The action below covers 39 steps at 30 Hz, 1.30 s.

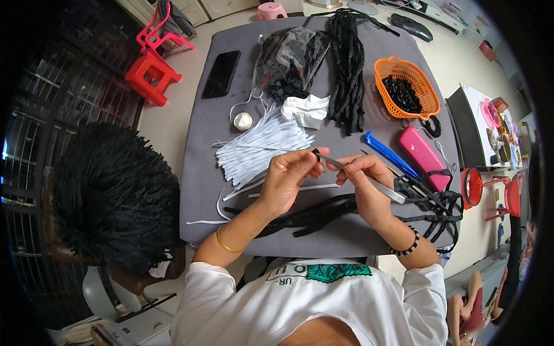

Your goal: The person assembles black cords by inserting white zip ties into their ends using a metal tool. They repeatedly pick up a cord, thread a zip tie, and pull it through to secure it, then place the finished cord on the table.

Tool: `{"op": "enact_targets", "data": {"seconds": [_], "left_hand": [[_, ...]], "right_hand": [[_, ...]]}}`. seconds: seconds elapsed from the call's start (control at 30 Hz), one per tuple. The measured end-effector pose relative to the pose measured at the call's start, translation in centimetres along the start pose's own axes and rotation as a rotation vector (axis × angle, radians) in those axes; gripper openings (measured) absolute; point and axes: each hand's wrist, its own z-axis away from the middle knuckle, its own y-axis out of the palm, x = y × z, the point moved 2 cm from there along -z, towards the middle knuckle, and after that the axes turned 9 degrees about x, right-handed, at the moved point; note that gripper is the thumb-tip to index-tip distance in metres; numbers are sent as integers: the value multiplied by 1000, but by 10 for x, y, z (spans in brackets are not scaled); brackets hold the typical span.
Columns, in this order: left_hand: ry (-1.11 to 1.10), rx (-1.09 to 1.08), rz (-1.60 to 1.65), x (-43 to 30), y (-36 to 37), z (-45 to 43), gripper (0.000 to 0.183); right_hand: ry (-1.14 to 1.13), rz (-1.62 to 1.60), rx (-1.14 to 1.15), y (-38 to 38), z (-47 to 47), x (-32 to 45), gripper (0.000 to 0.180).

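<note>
My left hand [291, 177] pinches a small black piece [317, 154] between thumb and fingers. My right hand [367, 181] grips a pair of metal tweezers [383, 188], whose tips meet the black piece. Below and left of my hands lies a fanned heap of white flat strips [255, 151], with a few loose ones nearer me. Long black fabric strips [316, 212] run across the table under my forearms. A crumpled white tissue [307, 110] and a small round white object [243, 121] lie beyond my left hand.
On the grey-covered table [199, 173] are a phone [221, 74], a plastic bag of black pieces [290, 56], a black strip bundle [346, 73], an orange basket [426, 93] of black pieces, a blue tool [389, 153] and a pink case [422, 158]. A large black shaggy bundle [114, 194] stands left.
</note>
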Motion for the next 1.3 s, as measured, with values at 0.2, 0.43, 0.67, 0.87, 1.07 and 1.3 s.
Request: {"op": "enact_targets", "data": {"seconds": [0.2, 0.43, 0.67, 0.87, 1.07, 1.3], "left_hand": [[24, -38, 77, 0, -6, -1, 16], [-143, 12, 399, 1, 10, 7, 9], [-27, -88, 180, -2, 17, 13, 12], [181, -44, -319, -15, 10, 12, 21], [78, -11, 166, -10, 4, 7, 22], [-38, 26, 331, -6, 7, 7, 23]], "right_hand": [[78, 35, 33, 1, 3, 0, 7], [-671, 1056, 277, 10, -6, 21, 21], [-637, 1242, 333, 14, -11, 18, 15], [-128, 131, 93, 13, -11, 8, 5], [-202, 311, 140, 14, -11, 7, 1], [-762, 1279, 245, 29, -19, 17, 19]]}}
